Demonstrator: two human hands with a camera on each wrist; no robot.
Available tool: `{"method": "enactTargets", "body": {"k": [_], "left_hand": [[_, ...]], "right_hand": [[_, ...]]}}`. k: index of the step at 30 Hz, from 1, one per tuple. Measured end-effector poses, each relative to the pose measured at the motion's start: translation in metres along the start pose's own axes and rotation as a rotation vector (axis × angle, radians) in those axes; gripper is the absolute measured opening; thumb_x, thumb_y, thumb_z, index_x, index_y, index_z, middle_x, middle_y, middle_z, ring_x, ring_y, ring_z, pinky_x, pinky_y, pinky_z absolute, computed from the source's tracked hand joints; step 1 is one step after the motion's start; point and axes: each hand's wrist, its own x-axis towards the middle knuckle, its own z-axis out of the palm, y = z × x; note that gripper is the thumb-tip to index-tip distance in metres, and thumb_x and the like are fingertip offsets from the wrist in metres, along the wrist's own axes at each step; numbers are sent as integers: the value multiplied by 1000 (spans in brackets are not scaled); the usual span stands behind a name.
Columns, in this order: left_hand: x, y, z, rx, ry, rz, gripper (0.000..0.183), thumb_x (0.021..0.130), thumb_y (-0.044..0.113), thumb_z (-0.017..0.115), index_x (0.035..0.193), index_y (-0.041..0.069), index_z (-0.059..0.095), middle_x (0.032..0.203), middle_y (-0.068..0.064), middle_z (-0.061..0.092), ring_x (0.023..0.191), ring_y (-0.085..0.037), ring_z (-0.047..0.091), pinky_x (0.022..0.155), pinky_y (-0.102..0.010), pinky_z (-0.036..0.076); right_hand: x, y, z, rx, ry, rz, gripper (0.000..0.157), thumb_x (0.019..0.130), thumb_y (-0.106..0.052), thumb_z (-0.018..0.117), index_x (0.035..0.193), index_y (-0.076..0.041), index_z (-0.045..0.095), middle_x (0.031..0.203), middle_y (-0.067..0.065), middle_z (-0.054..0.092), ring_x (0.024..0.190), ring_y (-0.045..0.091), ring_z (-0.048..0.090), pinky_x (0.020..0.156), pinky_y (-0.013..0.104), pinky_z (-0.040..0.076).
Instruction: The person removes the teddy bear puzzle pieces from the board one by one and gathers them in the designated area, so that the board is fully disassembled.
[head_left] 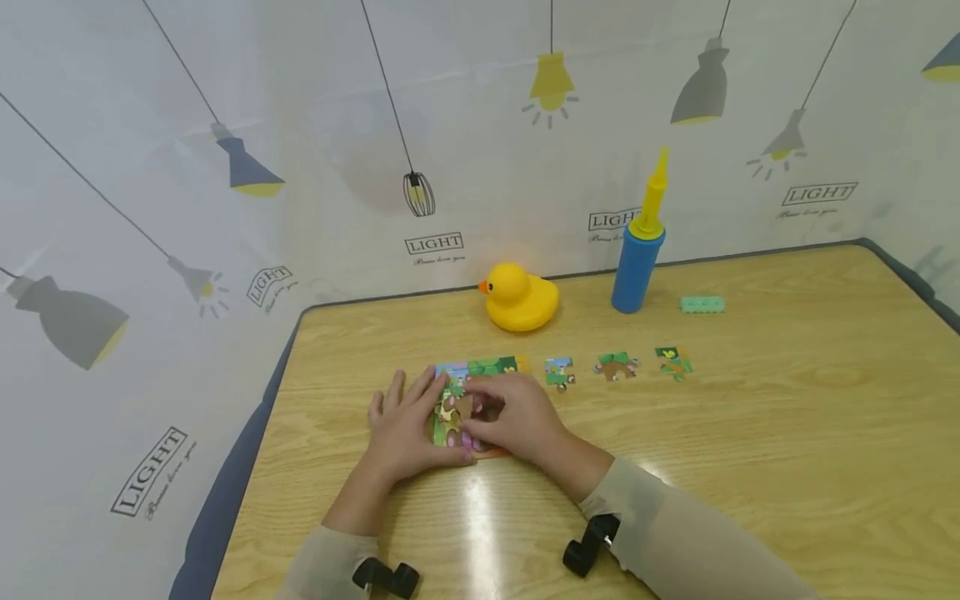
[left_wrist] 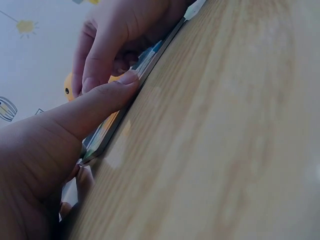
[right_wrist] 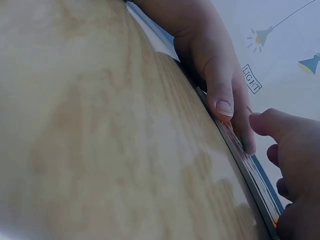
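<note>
My left hand point(head_left: 405, 433), fingers straight and spread, lay along left edge of flat, multicoloured cartoon jigsaw puzzle point(head_left: 487, 367), thumb on near rim; puzzle sat in front of yellow, orange-beaked toy duck point(head_left: 522, 302), on wood-grained table point(head_left: 750, 442); my right hand point(head_left: 525, 417), thumb and forefinger bent, was over puzzle; could not tell whether fingertips pinched anything; three loose jigsaw pieces point(head_left: 618, 357) lay in row, nearer than duck and to its right; blue cylindrical pump with yellow nozzle point(head_left: 637, 271) stood right of duck; pale green studded block point(head_left: 702, 305) lay farther right of duck.

The table point(head_left: 787, 433) looks like glossy wood — the duck point(head_left: 522, 304), smooth plastic
</note>
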Motion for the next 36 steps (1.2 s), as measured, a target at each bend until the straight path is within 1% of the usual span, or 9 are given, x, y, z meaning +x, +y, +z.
{"method": "enactTargets", "body": {"k": [6,8,13,17,20,24,27,31,36], "left_hand": [[-1,2,1,15,-4,-7,135,62,88,81,170,21,34,177,-4,22,160,-51,3,119,-76,-2],[0,2,1,24,-11,-14,135,62,88,81,170,22,33,177,-3,22,161,-50,3,120,-76,-2],[1,6,-1,38,-35,-26,135,63,89,80,170,24,31,178,-1,18,161,-47,0,121,-75,-3],[1,7,-2,49,-41,-26,134,64,88,81,171,24,31,178,-1,17,162,-47,-1,121,-74,-3],[0,7,-3,41,-39,-25,134,63,86,83,171,24,31,178,-1,18,161,-47,-1,121,-74,-4],[-2,6,-5,29,-29,-24,134,63,84,85,170,23,33,178,-2,19,161,-48,0,121,-75,-4],[-2,5,-5,31,-25,-22,134,63,84,84,170,23,32,178,-1,19,161,-48,0,120,-75,-4],[-3,4,-4,27,-29,-20,134,64,85,83,171,23,31,178,-2,19,161,-48,-1,120,-76,-3],[-4,4,-4,27,-35,-24,135,63,86,83,171,23,31,178,-2,19,161,-48,-1,120,-75,-4]], "right_hand": [[-9,2,-5,-33,69,-79,45,77,-28,98,117,-13,82,83,-12,70,78,9,60,78,34,48],[-12,4,-7,-45,85,-89,48,76,-29,99,119,-12,82,83,-13,70,79,11,61,79,35,48],[-23,9,-17,-88,95,-86,45,74,-32,99,114,-15,83,86,-12,70,84,12,57,77,34,46],[-38,12,-30,-90,86,-91,46,73,-33,98,114,-17,83,93,-10,74,87,10,58,82,39,44],[-50,16,-40,-69,78,-89,46,73,-32,98,113,-16,83,97,-10,76,92,10,61,87,43,42],[-63,23,-54,-62,80,-84,44,72,-27,98,111,-14,82,101,-9,77,96,11,62,87,41,44],[-72,28,-65,-85,88,-75,44,70,-26,99,110,-15,82,105,-9,77,99,14,63,88,43,45],[-83,34,-79,-121,89,-38,45,68,-25,101,109,-17,82,110,-10,76,106,18,63,92,51,40],[-90,42,-87,-160,89,13,45,70,-26,101,109,-18,82,107,-10,75,102,18,61,94,55,36]]}}
